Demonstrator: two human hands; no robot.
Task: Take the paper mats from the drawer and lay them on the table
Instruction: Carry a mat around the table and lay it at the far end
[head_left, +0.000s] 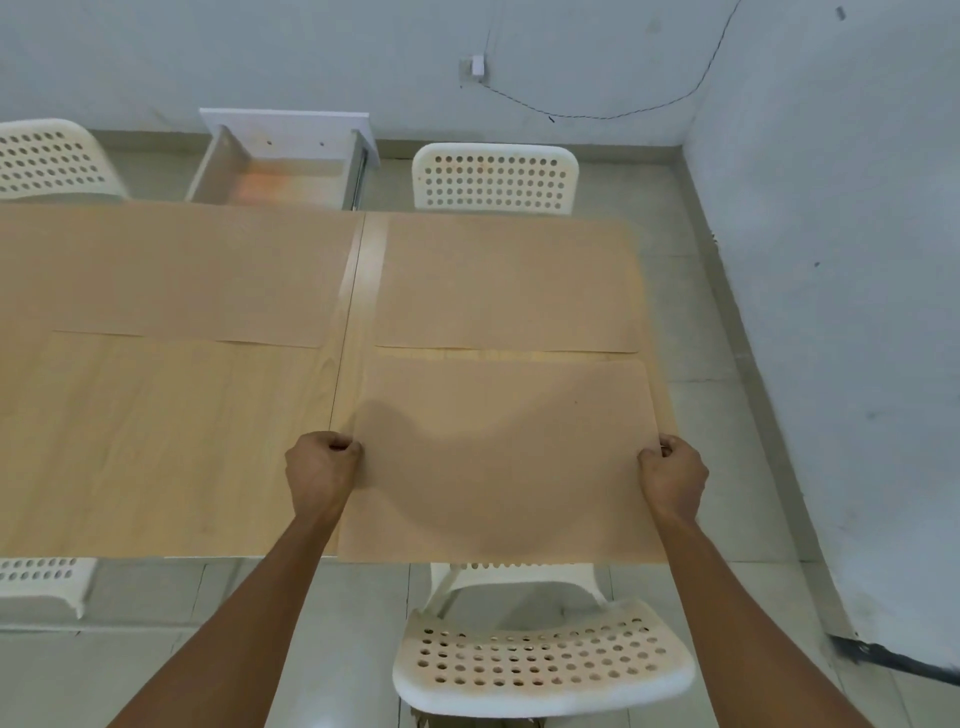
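Placement of a paper mat on the table (171, 431), with all positions given relative to the table's centre seam (347, 338). The near mat (498, 457) lies right of the seam at the table's near edge, its front margin level with or slightly overhanging that edge. The left hand (322, 462) pinches the mat's left margin just beside the seam, fingers curled together over the paper; the right hand (672, 470) clamps the opposite margin in the same way. Two further mats already lie flat at the far side: the far right mat (506, 280), right of the seam, and the far left mat (171, 270), left of it. Beyond the table's far edge, left of the seam, the open drawer (275, 174) appears empty, though its nearest part is hidden. The step in hand is judged to be squaring and setting down this mat; the next move calls for lowering it flat, parallel to its far neighbour, then releasing both margins. The mats are thin, matte, tan rectangles with faint edge curl; the table is smooth, pale wood-grain laminate. White perforated plastic chairs (540, 660) stand around it.
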